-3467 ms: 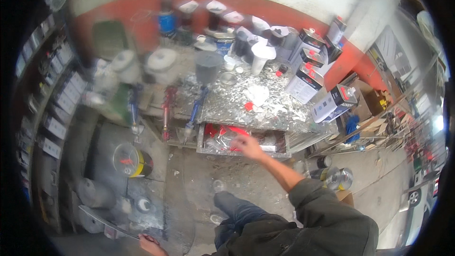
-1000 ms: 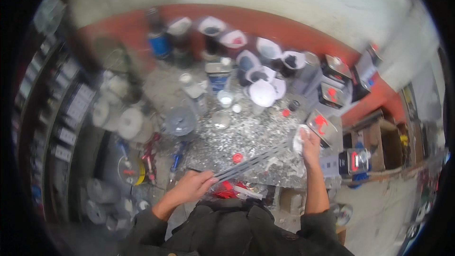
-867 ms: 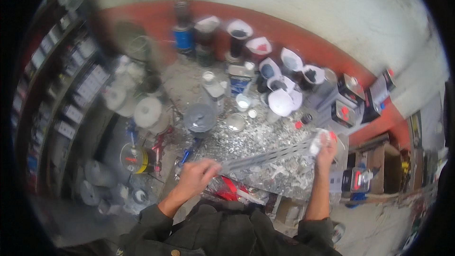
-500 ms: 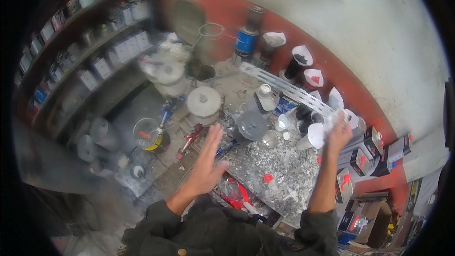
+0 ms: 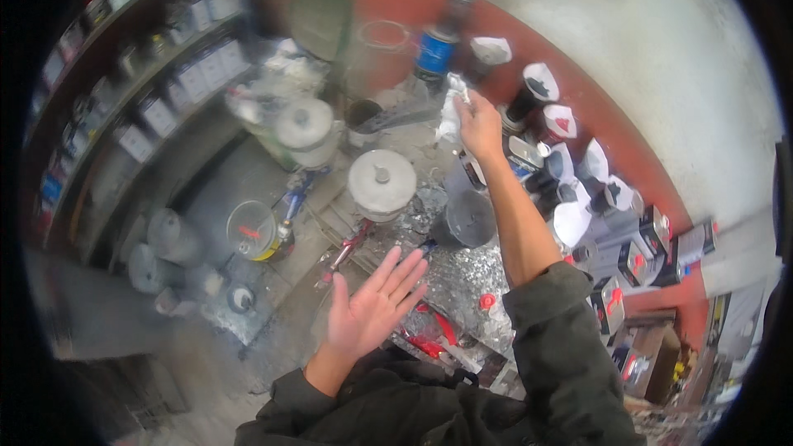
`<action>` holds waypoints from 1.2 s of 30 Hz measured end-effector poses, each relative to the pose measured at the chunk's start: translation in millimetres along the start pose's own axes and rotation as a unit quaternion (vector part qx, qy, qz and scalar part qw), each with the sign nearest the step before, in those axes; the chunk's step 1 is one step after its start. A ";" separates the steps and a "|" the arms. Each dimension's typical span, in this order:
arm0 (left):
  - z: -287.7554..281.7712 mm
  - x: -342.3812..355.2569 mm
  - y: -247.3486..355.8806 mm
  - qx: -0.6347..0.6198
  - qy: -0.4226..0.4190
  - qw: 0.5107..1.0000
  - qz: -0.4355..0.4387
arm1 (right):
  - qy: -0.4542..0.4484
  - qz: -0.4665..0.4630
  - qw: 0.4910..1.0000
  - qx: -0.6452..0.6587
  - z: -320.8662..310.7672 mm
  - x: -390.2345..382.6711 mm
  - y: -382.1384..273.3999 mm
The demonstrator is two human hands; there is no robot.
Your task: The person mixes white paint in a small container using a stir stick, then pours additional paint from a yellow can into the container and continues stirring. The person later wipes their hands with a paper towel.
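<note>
My right hand [image 5: 481, 124] is reached out to the far middle of the cluttered bench, its fingers closed on a crumpled white wipe [image 5: 451, 111]. A blurred grey strip [image 5: 396, 118] runs leftward from the wipe; whether the hand also grips it cannot be made out. My left hand [image 5: 372, 307] is open and holds nothing, palm showing and fingers spread, above the near edge of the bench. Just beyond it are a red-handled tool [image 5: 347, 249] and a round white-lidded pot [image 5: 382, 183]. A dark grey lidded pot [image 5: 470, 219] stands left of my right forearm.
Several dark cups with white paper filters [image 5: 541, 83] line the red wall at right. Black-and-white rectangular cans [image 5: 632, 263] stand nearer. Shelves of tins [image 5: 194, 78] fill the left side. A yellow-banded can [image 5: 254, 231] sits left of the bench; a red cap [image 5: 487, 301] lies on it.
My right hand has swept far and left with the wipe from the right side of the bench. The long perforated strip no longer shows clearly. My left hand has turned, palm showing, fingers spread.
</note>
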State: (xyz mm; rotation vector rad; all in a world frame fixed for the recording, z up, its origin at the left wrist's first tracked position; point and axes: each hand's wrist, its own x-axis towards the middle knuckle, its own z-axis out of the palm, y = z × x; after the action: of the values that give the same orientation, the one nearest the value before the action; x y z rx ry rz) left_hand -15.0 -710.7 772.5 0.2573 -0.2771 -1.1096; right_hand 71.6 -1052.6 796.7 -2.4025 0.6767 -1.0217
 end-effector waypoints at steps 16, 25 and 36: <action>-142.6 -19.9 -82.2 0.443 -0.063 0.785 -0.429 | 0.098 0.350 0.919 -0.150 -249.3 -356.0 164.4; -183.9 -12.6 -287.7 0.651 -0.335 0.592 -0.337 | 0.218 0.512 0.820 0.137 -322.1 -515.0 58.0; -170.2 -28.3 -401.2 0.836 -0.421 0.332 -0.114 | 0.318 0.618 0.701 0.161 -376.8 -757.2 -41.2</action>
State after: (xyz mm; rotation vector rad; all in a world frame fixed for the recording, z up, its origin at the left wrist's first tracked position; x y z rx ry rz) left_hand -305.4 -843.3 474.5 1.6099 -2.4755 -0.6381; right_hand -659.9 -651.1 652.7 -0.7546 1.7811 -1.0863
